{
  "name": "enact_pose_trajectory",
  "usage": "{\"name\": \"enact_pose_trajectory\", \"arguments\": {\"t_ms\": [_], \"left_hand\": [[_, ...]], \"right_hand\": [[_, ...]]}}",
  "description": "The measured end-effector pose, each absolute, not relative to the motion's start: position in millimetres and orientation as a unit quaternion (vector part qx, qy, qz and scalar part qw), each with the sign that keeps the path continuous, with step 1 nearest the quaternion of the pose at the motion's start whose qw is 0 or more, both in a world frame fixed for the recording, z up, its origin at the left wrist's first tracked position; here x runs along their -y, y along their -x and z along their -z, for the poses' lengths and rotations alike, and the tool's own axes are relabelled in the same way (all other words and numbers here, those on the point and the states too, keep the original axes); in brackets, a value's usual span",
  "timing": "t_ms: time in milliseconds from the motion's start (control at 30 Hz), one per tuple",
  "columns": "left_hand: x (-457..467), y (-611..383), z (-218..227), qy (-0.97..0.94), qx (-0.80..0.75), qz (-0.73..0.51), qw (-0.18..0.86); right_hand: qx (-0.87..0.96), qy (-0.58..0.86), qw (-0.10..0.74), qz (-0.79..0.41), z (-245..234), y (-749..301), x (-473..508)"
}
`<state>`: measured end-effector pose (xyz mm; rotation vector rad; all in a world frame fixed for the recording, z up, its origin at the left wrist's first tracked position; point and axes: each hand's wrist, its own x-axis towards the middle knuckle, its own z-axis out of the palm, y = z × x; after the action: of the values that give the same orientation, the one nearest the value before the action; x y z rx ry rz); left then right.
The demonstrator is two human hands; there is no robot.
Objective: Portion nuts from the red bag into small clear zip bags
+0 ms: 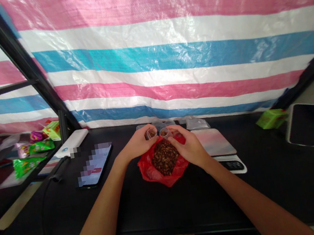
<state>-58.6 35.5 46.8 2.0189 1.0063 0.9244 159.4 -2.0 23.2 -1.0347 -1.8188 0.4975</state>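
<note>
A red plastic bag (148, 173) lies spread on the black table, holding a heap of small brown kernels (165, 158). Above the bag's far side, my left hand (138, 142) grips a small clear plastic cup (151, 133) with some brown bits inside. Close beside it, my right hand (189, 144) has its fingers around a second small clear cup (164, 133), which also shows brown contents. The two cups are tilted, their rims nearly side by side. Behind my hands, more clear plastic containers (160, 125) are partly hidden.
To the right are a digital scale (214, 142), a clear packet (197, 123), a green box (272, 118) and a propped phone (304, 124). A lit phone (96, 167), a white power strip (71, 142) and a black cable (43, 215) are at left. Striped sheeting (166, 60) hangs behind.
</note>
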Motion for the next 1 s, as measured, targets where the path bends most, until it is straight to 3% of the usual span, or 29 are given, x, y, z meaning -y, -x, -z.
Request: {"name": "enact_pose_trajectory", "arguments": {"t_ms": [433, 700, 1000], "left_hand": [[-20, 32, -41, -0.781, -0.343, -0.358, 0.381], [-21, 32, -42, -0.77, -0.355, -0.372, 0.378], [-25, 33, -37, -0.739, -0.329, -0.367, 0.46]], "right_hand": [[0.811, 0.324, 0.484, -0.053, -31, -160, 11], [0.821, 0.317, 0.471, -0.063, -30, -160, 12], [0.81, 0.348, 0.463, -0.086, -30, -162, 10]]}}
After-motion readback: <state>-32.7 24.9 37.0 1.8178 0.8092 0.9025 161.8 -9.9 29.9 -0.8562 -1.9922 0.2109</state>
